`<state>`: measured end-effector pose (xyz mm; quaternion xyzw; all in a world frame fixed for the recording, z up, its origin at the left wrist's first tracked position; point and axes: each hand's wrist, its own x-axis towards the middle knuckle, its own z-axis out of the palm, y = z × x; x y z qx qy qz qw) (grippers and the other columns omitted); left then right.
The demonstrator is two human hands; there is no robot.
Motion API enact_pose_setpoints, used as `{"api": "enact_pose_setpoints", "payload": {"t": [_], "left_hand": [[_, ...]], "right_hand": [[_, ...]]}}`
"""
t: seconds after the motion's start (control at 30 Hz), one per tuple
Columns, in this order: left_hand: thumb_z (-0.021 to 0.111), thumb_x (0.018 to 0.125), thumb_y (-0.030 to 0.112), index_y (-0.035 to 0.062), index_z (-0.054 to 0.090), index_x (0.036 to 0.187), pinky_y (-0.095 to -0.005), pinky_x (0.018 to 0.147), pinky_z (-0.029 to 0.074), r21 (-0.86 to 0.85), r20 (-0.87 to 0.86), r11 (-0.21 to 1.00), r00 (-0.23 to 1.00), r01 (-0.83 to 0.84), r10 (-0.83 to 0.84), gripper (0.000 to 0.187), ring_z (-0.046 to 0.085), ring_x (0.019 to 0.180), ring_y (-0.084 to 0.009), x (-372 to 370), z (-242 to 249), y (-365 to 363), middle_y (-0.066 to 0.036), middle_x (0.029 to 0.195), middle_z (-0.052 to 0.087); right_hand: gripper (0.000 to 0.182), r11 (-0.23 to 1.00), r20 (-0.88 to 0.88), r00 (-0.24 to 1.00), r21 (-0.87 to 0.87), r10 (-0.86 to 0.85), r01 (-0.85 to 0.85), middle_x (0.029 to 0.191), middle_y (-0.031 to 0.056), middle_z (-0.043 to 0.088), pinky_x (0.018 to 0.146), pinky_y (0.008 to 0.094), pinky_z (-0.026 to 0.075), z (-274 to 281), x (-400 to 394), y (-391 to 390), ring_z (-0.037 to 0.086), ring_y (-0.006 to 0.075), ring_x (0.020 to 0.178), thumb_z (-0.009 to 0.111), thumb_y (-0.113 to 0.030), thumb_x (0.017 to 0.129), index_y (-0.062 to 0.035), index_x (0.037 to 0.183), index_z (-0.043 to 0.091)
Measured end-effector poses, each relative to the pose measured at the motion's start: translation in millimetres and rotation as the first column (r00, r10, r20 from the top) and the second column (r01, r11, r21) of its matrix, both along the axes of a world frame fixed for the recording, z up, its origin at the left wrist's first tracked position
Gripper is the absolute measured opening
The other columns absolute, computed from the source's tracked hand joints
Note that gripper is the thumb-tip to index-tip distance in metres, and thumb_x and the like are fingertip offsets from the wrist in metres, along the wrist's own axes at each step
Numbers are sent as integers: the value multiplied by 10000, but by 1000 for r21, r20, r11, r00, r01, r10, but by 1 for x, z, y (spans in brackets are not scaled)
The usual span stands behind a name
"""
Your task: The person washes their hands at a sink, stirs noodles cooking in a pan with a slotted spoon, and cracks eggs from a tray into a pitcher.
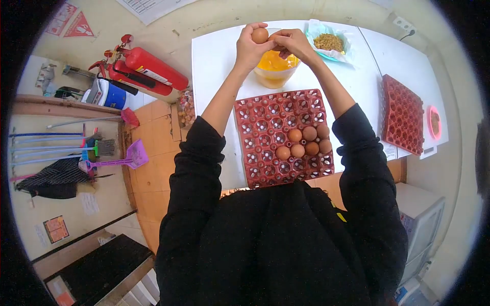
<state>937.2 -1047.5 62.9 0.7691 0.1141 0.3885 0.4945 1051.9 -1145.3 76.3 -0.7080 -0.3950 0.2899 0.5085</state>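
Observation:
A brown egg (260, 35) is held in my left hand (249, 49), whose fingers curl round it above the rim of a clear bowl (273, 79). My right hand (292, 43) is beside it with its fingers bent together over the bowl, on what looks like another egg or a shell, mostly hidden. Yellow egg yolks (275, 61) fill much of the bowl. Nearer to my body lies a red egg tray (260, 153) with several brown eggs (310, 133) in its right half.
On the white table (214, 56), a lined green dish (329, 45) of brown crumbly food stands at the back. Another red tray (403, 115) and a pink dish (434, 122) are at the right. Fire extinguishers (155, 69) stand left of the table.

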Motion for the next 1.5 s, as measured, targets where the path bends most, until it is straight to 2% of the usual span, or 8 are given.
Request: {"api": "enact_pose_setpoints", "payload": {"t": [0.33,0.6,0.83,0.9,1.03,1.27,1.33,1.5], "left_hand": [[708,593,79,46,515,930,-265,723,463,-155,18,988,1000,-14,17,390,547,845,-174,-4,-5,-6,-82,953,541],[655,620,66,54,501,946,-265,707,448,255,100,923,958,-287,270,360,530,832,-192,-3,-1,-22,-93,934,508],[642,636,54,67,504,960,-307,722,452,252,67,954,986,-165,153,352,528,842,-211,-9,6,-9,-91,939,488],[647,646,61,62,507,960,-311,722,454,483,78,864,989,-145,123,344,530,836,-212,-15,14,-7,-85,936,491],[679,640,90,57,514,956,-297,728,447,508,85,839,981,-195,177,358,534,837,-207,-48,41,2,-85,926,509],[737,574,108,62,552,948,-286,708,437,290,-46,870,902,-398,429,419,539,820,-193,-176,59,87,-89,910,545],[737,580,103,65,542,962,-273,671,441,311,-166,844,850,-437,501,431,540,797,-169,-213,25,146,-84,898,547],[708,642,76,81,489,1008,-209,475,438,-95,-305,812,794,-575,526,427,524,599,-104,-298,-58,185,-46,785,527]], "right_hand": [[386,1000,35,999,19,-10,9,659,95,616,521,235,491,-3,-3,-1,588,149,523,564,-341,655,-9,841,631],[405,999,308,950,-6,-49,53,701,130,619,592,278,487,-4,0,4,605,211,614,579,-337,616,-17,859,629],[394,981,718,696,114,27,-156,863,158,575,718,346,457,-1,4,-7,570,292,822,545,-139,648,-62,1034,566],[395,984,749,663,107,14,-141,870,156,560,716,346,454,4,-1,-10,564,291,839,548,-118,651,-63,1042,560],[397,974,706,708,162,-1,-160,866,171,567,708,342,456,30,-32,-6,569,286,825,572,-144,645,-51,1031,556],[460,864,583,791,287,186,-415,840,191,592,712,394,451,38,-144,110,570,333,795,565,-257,681,-42,1082,499],[538,902,592,717,-40,368,-430,864,210,587,730,389,445,25,-160,152,568,349,788,544,-317,758,-37,1193,396],[352,892,633,664,-99,398,-441,898,194,574,721,417,441,43,-159,88,545,355,856,562,-267,733,-51,1003,495]]}}
